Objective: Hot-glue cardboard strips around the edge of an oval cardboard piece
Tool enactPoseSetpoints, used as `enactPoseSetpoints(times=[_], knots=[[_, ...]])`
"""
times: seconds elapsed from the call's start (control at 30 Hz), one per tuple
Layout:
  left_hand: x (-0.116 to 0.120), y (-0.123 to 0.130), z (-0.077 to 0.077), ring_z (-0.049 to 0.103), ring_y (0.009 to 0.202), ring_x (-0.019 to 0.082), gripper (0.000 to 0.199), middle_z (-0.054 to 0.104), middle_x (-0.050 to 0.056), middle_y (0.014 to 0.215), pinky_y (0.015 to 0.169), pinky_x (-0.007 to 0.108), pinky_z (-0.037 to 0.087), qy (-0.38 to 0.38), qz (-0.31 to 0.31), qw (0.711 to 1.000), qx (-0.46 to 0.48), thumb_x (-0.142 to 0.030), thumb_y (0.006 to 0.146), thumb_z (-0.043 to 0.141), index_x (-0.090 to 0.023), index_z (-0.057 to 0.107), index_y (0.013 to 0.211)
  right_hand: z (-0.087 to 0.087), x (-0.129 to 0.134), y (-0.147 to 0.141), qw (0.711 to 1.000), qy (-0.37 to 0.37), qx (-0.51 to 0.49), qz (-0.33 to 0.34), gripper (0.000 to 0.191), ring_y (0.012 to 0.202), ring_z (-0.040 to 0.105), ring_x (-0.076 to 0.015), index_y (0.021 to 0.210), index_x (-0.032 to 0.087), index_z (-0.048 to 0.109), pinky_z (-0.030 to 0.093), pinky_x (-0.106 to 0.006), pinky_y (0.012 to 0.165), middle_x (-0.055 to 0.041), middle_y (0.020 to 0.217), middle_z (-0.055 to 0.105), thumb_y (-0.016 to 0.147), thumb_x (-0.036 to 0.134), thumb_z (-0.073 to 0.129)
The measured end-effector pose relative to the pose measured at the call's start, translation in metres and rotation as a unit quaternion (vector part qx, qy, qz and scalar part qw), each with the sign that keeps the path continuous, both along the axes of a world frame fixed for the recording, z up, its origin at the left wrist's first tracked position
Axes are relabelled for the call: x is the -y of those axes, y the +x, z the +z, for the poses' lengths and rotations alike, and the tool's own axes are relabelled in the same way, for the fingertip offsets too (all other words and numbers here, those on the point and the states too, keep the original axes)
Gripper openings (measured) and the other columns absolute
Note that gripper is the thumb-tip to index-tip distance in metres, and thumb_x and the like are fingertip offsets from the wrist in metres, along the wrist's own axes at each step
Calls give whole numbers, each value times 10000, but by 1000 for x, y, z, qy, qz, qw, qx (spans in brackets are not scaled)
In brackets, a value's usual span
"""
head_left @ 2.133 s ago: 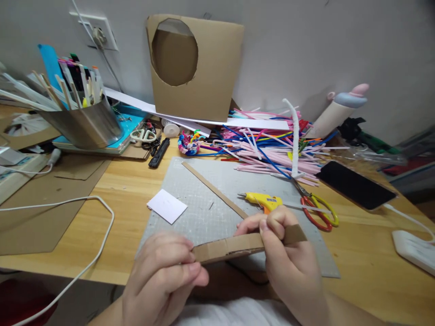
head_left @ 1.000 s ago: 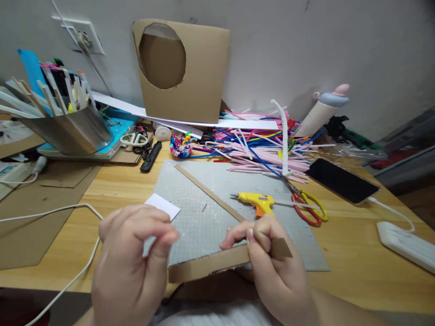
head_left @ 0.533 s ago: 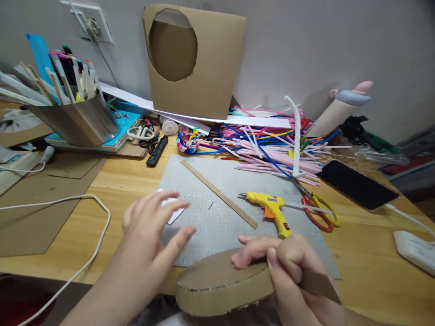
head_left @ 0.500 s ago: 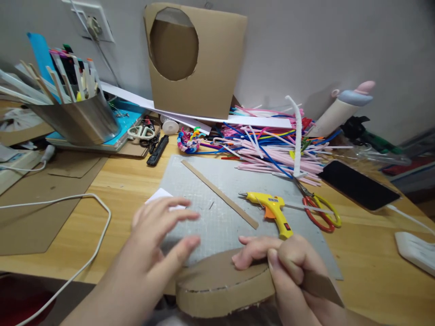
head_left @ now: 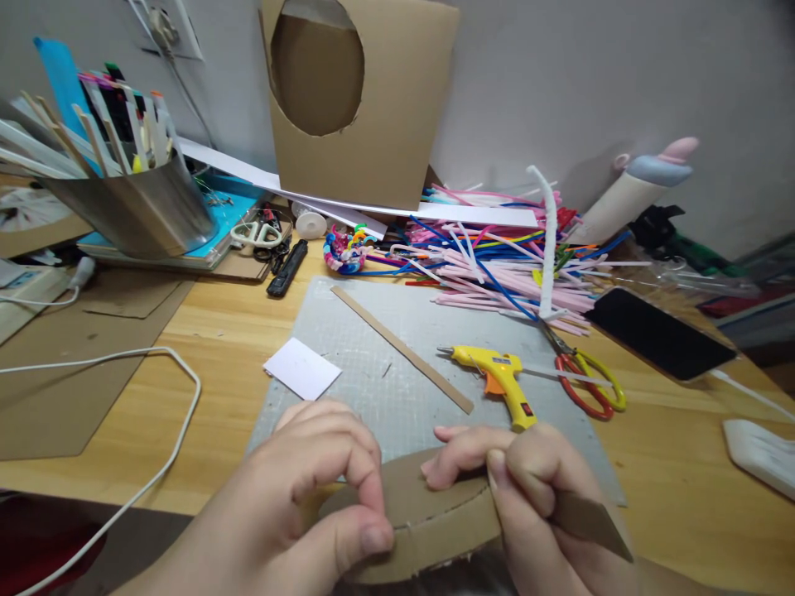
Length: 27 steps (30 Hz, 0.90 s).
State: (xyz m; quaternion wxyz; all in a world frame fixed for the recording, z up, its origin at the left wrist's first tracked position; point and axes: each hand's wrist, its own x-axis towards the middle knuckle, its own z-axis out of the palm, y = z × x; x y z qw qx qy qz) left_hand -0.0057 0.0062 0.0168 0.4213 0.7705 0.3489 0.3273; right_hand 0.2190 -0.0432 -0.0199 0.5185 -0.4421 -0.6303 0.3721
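A curved cardboard piece (head_left: 444, 526), a flat panel with a strip along its rounded edge, is held between both hands at the front of the desk. My left hand (head_left: 335, 488) pinches the edge on its left side, thumb on the outer strip and fingers over the panel. On the other side, my right hand (head_left: 527, 497) grips the same edge between thumb and fingers. The strip's loose end (head_left: 590, 521) sticks out past my right hand. Just beyond lies a yellow glue gun (head_left: 500, 377) on the grey cutting mat (head_left: 348, 331).
A thin cardboard strip (head_left: 403, 352) and a white card (head_left: 303, 368) lie on the mat. Scissors (head_left: 590, 385) and a phone (head_left: 662, 334) are to the right. Behind are pipe cleaners (head_left: 497, 273), a cardboard box (head_left: 397, 108) and a metal pen cup (head_left: 149, 211).
My left hand has moved from hovering with spread fingers onto the cardboard edge, closing on it. The white card is uncovered. My right hand keeps its hold.
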Motion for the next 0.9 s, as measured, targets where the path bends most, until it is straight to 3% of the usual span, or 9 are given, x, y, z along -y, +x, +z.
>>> enactPoseSetpoints(times=[0.17,0.3,0.5,0.6,0.7,0.73,0.83,0.9], knots=[[6,-1,-8,664,764,159,245,656,-6,782,522,212,530,-73,-4,997,-5,-357,1013,520,-265,570,792,2,-2,0,1000,-6,12,14,253,880,752,-188,839,269,382,574,-423,1008,9,876,751,1079,189,394],[6,3,-13,608,624,126,331,606,-14,716,519,196,538,-87,94,990,65,-472,1003,534,-257,579,755,2,-1,0,1000,-14,3,5,270,870,747,-189,823,264,338,569,-433,1014,10,849,733,1079,198,391],[-6,9,-6,613,638,123,376,614,-5,683,552,188,529,-105,183,969,129,-558,898,686,-237,642,706,-1,-1,3,999,4,29,25,255,877,758,-184,848,265,331,566,-444,1040,4,865,738,1065,133,356],[-4,8,-3,562,596,93,377,662,-9,667,544,162,464,-251,142,943,164,-544,901,696,-218,632,722,-1,-1,4,999,13,30,27,257,885,758,-173,851,262,335,567,-415,1043,7,869,738,1050,103,371],[0,4,-3,429,470,54,345,659,-44,611,461,143,333,-411,72,883,217,-527,900,709,-228,568,804,0,-2,4,999,17,31,35,252,915,760,-163,855,257,342,557,-380,1057,8,878,739,1040,92,385],[0,2,-3,415,476,51,330,643,-54,616,460,140,314,-418,66,880,218,-514,885,732,-233,573,821,0,-3,4,999,17,31,35,251,921,761,-161,855,257,342,553,-374,1062,8,881,740,1040,93,387],[-1,-4,-5,516,671,84,263,615,-36,746,589,153,408,-353,82,918,158,-479,854,775,-241,669,813,1,-3,4,999,20,31,32,251,913,764,-158,851,255,335,552,-367,1062,9,884,742,1042,103,393],[-1,-7,-6,544,783,115,225,616,-25,821,677,185,440,-333,60,934,118,-469,838,787,-256,719,810,0,-4,4,999,22,28,27,253,885,765,-154,847,255,332,560,-362,1047,12,871,739,1045,112,398]])
